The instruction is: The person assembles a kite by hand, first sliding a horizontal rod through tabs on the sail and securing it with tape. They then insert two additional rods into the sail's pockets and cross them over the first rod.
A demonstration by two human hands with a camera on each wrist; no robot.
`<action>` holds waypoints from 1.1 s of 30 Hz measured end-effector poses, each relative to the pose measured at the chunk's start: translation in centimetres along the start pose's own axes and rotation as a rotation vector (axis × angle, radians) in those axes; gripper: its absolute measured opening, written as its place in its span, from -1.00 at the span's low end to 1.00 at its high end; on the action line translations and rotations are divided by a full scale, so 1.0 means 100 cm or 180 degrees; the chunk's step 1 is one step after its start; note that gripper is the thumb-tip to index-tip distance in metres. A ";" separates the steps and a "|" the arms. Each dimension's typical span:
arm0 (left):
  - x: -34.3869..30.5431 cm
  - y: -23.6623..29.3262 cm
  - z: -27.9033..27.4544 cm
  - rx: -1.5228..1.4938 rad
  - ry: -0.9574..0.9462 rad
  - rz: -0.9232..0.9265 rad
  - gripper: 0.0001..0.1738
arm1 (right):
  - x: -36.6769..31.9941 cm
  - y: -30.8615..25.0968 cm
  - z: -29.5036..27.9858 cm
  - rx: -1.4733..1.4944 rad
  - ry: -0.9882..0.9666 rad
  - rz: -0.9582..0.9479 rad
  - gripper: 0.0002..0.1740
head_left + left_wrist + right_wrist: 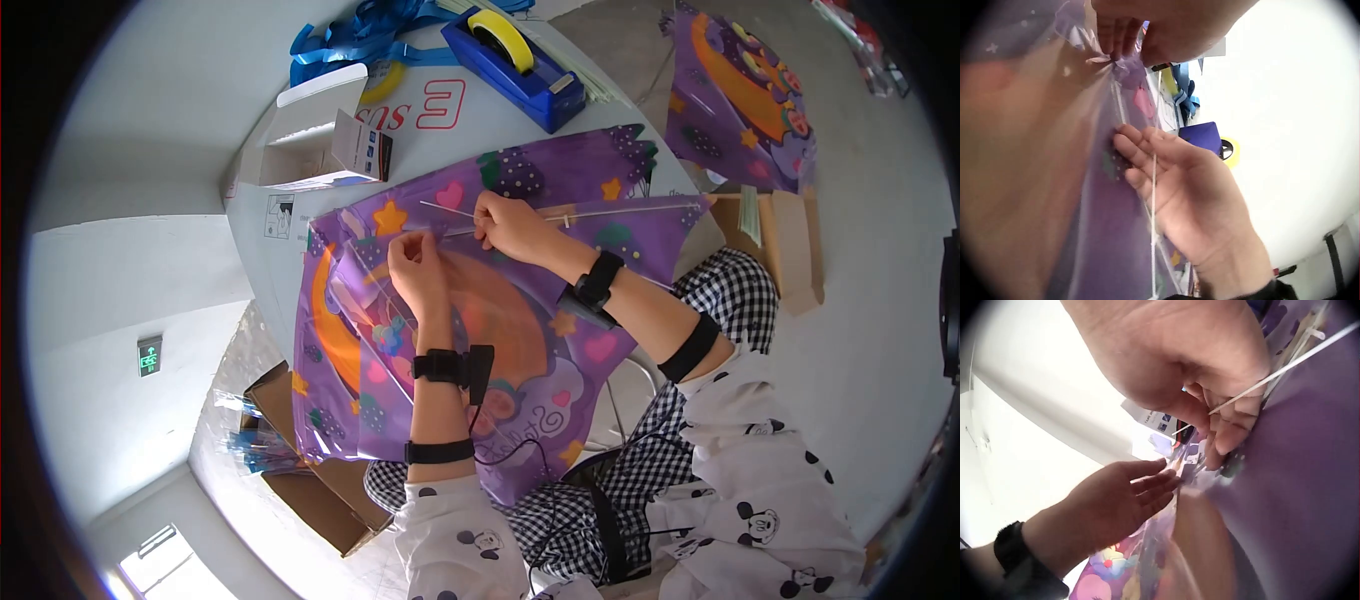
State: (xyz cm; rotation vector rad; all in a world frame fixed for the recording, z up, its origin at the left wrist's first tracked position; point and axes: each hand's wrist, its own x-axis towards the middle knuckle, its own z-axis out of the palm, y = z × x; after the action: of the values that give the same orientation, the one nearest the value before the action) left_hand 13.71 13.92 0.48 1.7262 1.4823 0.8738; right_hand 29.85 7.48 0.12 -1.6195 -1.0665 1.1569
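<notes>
A thin purple printed sheet (500, 330) lies across the table and the person's lap. Near its upper middle, the left hand (420, 275) pinches a fold of the film; the left wrist view shows gathered film (1129, 72) at the fingertips of this hand (1166, 25). Just to its right, the right hand (520, 235) grips a thin white rod (640, 209), whose free end points left past the fingers. In the right wrist view the rod (1297, 360) runs across the fingers of the right hand (1191, 356), with the left hand (1110, 500) close by.
A blue tape dispenser (515, 75), blue ribbon (370, 40) and an open white box (330, 150) stand behind the sheet. Another printed purple sheet (740, 100) is at upper right. Cardboard boxes (795, 240) flank the person on both sides.
</notes>
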 end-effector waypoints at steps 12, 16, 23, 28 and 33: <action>-0.006 -0.002 0.002 -0.0103 0.0123 0.0070 -0.85 | -0.018 -0.007 -0.001 -0.1304 0.0607 -0.0975 -0.94; -0.008 0.006 0.002 -0.0063 0.0149 0.0001 -0.87 | -0.007 0.012 0.004 -0.0989 0.0631 -0.1232 -0.91; -0.004 0.011 0.000 0.0234 0.0280 0.0004 -0.89 | -0.012 0.004 0.001 -0.1003 0.0591 -0.1253 -0.95; -0.003 0.009 0.001 0.0165 0.0335 -0.0045 -0.89 | -0.014 0.003 0.001 -0.1038 0.0655 -0.1033 -0.96; -0.004 0.006 0.004 0.0054 0.0358 -0.0032 -0.88 | -0.013 0.006 0.001 -0.1221 0.0664 -0.1141 -0.95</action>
State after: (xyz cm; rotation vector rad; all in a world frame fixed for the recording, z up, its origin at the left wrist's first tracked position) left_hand 14.29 13.47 0.71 1.7047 1.5741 0.9697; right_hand 29.57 6.09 -0.17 -1.6987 -1.4287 0.5569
